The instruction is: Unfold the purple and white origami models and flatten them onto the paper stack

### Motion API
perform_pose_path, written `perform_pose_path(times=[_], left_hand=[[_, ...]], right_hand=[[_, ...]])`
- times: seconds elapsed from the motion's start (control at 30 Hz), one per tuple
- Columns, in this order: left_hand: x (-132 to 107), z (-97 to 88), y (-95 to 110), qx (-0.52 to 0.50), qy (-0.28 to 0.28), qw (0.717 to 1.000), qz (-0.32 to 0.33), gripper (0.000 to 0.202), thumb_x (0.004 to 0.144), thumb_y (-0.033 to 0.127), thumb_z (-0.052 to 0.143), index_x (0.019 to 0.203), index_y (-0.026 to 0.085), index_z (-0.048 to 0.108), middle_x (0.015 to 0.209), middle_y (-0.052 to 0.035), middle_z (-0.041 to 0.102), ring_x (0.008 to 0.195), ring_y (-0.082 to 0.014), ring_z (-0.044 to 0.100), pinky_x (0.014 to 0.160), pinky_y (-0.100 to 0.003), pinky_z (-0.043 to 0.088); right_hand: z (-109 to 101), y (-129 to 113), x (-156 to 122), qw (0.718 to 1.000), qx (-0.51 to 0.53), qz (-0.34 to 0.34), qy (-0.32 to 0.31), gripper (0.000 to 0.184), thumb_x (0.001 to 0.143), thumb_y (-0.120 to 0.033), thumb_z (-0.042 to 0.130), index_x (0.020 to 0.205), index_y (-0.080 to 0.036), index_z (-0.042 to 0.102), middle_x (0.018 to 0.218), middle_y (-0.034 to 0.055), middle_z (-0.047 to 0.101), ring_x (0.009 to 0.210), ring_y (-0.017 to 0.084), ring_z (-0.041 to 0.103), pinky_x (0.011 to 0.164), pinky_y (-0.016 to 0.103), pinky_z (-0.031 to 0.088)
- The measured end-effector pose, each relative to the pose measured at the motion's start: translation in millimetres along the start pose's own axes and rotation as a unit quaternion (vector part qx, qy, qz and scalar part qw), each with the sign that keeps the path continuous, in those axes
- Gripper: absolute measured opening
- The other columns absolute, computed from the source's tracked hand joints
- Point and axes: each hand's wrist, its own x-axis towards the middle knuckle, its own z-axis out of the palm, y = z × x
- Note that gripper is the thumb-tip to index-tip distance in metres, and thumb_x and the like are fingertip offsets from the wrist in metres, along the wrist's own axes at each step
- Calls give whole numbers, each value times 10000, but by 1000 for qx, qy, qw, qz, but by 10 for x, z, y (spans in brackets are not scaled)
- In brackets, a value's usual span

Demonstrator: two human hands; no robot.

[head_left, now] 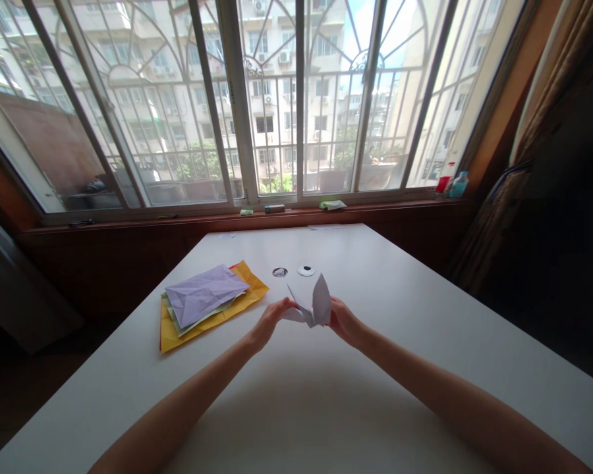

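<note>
Between my two hands, above the middle of the white table point(375, 263), is a piece of folded white paper point(321, 306) with pointed flaps standing up. My left hand point(273, 317) pinches its left side, thumb and fingers closed. The right side is gripped by my right hand point(344, 321), whose fingertips are partly hidden behind the paper. To the left of my left hand lies a pile of creased paper sheets: a lilac one point(205, 293) on top, a pale green one point(190, 326) under it, and a yellow one point(250, 283) at the bottom.
Beyond my hands, two round fittings point(306, 270) are set in the tabletop. Thin paper pieces point(326, 227) lie at its far edge. On the window sill point(188, 222) are a green packet point(333, 205), a small box point(275, 208) and two bottles point(458, 185). A curtain point(538, 125) hangs at right.
</note>
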Motion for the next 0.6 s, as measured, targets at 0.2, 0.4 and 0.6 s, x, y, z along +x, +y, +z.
perform_pose_path(times=[0.2,0.4,0.6], left_hand=[[-25,15,13,114,8,990,78,395,693,506,596,906,178,656,1062,-75,592,1029,-232,491,922,-334,337],[-32,73,-94,105,18,994,16,319,725,450,587,700,137,639,662,-16,596,667,-142,522,632,-245,387],[-36,111,-73,1,-72,994,-82,585,748,637,416,916,122,637,748,-70,642,722,-198,596,647,-280,430]], right_hand=[[15,44,22,996,-3,-47,71,101,659,-274,532,666,-182,491,582,-43,447,510,81,368,478,219,295],[21,61,38,988,-44,-101,112,133,706,-314,523,689,-186,492,595,-38,449,528,90,399,515,238,349],[-41,7,28,958,-140,-199,149,149,734,-327,548,675,-189,549,613,-24,493,537,102,432,537,254,370]])
